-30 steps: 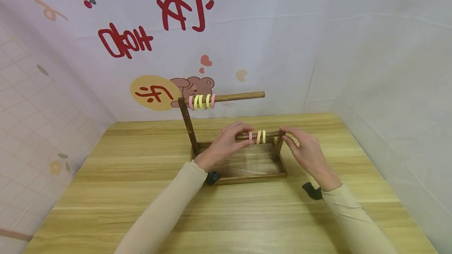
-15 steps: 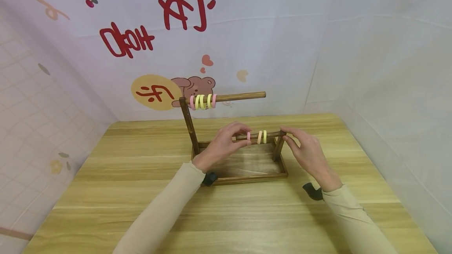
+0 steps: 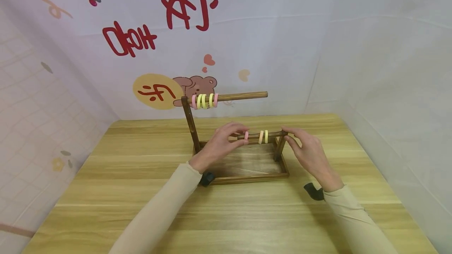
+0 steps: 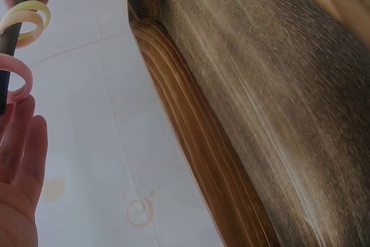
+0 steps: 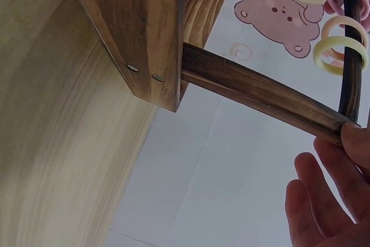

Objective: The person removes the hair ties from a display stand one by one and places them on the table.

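Note:
A dark wooden stand has a long upper rod (image 3: 243,96) and a shorter lower rod (image 5: 350,91), both over a shallow tray base (image 3: 252,178). Near the lower rod's free end, my left hand (image 3: 220,143) pinches a pink ring (image 3: 246,135) that encircles the rod. A peach ring (image 3: 261,137) and a yellow ring (image 3: 266,136) hang farther right on the same rod. At the rod's other end, my right hand (image 3: 306,150) pinches the top of the short post (image 5: 260,93) between thumb and fingers.
Several pink and yellow rings (image 3: 204,101) hang on the upper rod beside the tall post (image 3: 190,124). The stand rests on a wood-grain table (image 3: 247,214). A printed white curtain (image 3: 282,42) rises behind it.
My left hand has slid the pink ring leftward along the lower rod, away from the peach and yellow rings. My right hand keeps its hold on the post top.

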{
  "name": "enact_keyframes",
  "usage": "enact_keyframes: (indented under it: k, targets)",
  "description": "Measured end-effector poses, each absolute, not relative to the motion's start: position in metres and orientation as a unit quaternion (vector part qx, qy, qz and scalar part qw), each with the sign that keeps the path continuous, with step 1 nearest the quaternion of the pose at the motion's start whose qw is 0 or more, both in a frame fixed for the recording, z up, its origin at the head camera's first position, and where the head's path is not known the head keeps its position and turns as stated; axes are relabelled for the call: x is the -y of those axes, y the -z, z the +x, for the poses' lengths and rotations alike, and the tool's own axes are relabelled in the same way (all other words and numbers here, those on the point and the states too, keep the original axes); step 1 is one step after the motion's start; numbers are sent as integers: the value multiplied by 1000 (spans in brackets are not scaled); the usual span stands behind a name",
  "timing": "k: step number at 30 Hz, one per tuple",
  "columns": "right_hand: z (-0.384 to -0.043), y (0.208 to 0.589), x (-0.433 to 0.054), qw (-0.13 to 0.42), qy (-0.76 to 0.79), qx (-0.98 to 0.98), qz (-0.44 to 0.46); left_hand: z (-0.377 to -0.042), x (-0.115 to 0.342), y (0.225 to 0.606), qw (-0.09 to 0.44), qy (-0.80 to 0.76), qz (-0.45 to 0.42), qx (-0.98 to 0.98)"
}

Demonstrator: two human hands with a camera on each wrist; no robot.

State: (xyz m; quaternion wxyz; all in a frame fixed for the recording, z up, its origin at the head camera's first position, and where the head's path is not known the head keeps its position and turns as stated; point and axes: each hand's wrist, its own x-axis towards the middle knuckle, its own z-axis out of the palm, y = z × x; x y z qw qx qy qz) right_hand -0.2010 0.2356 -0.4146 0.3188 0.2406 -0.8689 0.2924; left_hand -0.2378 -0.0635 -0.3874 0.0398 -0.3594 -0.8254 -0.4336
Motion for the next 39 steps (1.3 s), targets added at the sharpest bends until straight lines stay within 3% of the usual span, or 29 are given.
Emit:
enact_keyframes:
  k: [19, 39]
  targets:
    - [-200, 414, -235, 319, -289, 869, 244, -232, 80, 390, 54, 447, -336, 827]
    - [-201, 413, -234, 321, -291, 867, 245, -215, 111, 391, 103, 408, -377, 825]
